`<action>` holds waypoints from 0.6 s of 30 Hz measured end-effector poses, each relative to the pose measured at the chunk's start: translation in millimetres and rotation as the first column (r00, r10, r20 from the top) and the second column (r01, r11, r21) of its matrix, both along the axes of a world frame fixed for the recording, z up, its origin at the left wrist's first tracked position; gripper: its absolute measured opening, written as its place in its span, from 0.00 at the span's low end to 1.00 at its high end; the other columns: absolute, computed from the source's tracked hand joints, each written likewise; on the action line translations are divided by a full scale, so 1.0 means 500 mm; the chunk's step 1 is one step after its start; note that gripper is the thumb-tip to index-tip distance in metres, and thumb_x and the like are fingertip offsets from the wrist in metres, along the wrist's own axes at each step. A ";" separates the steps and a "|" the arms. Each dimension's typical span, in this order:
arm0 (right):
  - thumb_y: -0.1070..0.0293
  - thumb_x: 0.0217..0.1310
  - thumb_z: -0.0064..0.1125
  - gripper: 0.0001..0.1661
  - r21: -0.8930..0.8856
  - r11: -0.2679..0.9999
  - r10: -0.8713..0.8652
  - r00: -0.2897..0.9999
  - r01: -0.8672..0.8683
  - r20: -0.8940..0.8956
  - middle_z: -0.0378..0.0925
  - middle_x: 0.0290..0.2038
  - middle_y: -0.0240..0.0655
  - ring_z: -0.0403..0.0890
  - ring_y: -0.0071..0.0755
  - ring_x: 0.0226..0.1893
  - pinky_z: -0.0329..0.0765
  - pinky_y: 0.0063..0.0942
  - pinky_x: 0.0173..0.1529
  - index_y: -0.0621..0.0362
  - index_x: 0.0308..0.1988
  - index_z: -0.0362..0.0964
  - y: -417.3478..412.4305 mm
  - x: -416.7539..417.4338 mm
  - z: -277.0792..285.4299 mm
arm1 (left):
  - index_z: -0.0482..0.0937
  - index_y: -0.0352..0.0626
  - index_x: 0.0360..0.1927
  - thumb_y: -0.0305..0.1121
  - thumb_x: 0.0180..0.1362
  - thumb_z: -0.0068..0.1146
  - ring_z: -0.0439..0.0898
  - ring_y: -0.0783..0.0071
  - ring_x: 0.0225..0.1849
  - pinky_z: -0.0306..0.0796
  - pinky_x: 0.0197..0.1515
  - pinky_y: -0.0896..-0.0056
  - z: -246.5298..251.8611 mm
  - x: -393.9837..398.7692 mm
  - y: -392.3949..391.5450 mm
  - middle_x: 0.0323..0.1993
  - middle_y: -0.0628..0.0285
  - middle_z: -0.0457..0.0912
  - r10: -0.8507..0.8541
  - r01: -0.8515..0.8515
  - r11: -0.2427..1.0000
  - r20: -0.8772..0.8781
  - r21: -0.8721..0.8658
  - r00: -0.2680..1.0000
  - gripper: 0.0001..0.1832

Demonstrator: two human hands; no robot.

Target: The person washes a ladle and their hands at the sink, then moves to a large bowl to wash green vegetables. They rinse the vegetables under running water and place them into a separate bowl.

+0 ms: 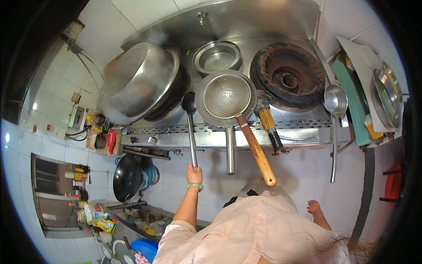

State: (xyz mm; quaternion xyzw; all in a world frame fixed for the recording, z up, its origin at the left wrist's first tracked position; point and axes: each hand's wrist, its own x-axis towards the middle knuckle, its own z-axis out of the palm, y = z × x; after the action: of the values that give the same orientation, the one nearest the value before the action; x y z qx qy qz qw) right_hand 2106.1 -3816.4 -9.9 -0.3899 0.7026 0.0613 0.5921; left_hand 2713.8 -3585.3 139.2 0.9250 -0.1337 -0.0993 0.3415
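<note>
My left hand grips the end of a long metal handle; the dark bowl of this ladle rests over the stove top. Right of it lies a perforated steel strainer with a wooden handle, set on a wider metal-handled pan. A wok brush with dark bristles leans beside them. My right hand hangs low at my side, away from the stove, with nothing in it and its fingers loosely curled.
Steam rises around a large upturned steel basin at the left. A steel pot stands behind the strainer. The bare burner ring is at the right, near a long-handled scoop. A black wok stands lower left.
</note>
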 end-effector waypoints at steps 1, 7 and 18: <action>0.68 0.56 0.50 0.06 0.010 1.000 -0.029 1.000 0.029 -0.009 0.71 0.29 0.29 0.72 0.29 0.23 0.70 0.30 0.22 0.50 0.37 0.69 -0.002 0.001 -0.010 | 0.65 0.41 0.31 0.29 0.50 0.54 0.75 0.50 0.23 0.69 0.25 0.54 0.017 -0.007 0.002 0.21 0.52 0.75 -0.042 0.013 0.992 0.228 0.127 0.973 0.10; 0.69 0.54 0.52 0.07 0.040 0.997 0.068 0.998 -0.068 -0.002 0.73 0.28 0.31 0.75 0.32 0.24 0.70 0.32 0.20 0.50 0.37 0.71 -0.053 0.041 -0.054 | 0.68 0.48 0.38 0.33 0.48 0.58 0.75 0.47 0.29 0.67 0.30 0.51 0.109 -0.098 0.089 0.25 0.53 0.76 0.168 -0.242 0.945 0.312 0.219 0.935 0.14; 0.73 0.51 0.52 0.09 -0.012 0.854 0.520 0.854 -0.520 0.021 0.72 0.30 0.26 0.74 0.25 0.28 0.74 0.26 0.23 0.52 0.36 0.70 -0.174 0.121 -0.139 | 0.60 0.43 0.60 0.33 0.59 0.48 0.76 0.50 0.39 0.69 0.40 0.60 0.391 -0.103 0.061 0.49 0.49 0.73 0.165 -0.152 0.986 0.511 -0.067 0.844 0.25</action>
State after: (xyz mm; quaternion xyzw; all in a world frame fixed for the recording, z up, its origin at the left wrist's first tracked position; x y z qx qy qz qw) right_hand 2166.4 -3903.2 -79.1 -0.5676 0.5644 0.2123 0.5605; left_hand 2662.2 -3554.8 334.9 0.9215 -0.1444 0.1816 0.3114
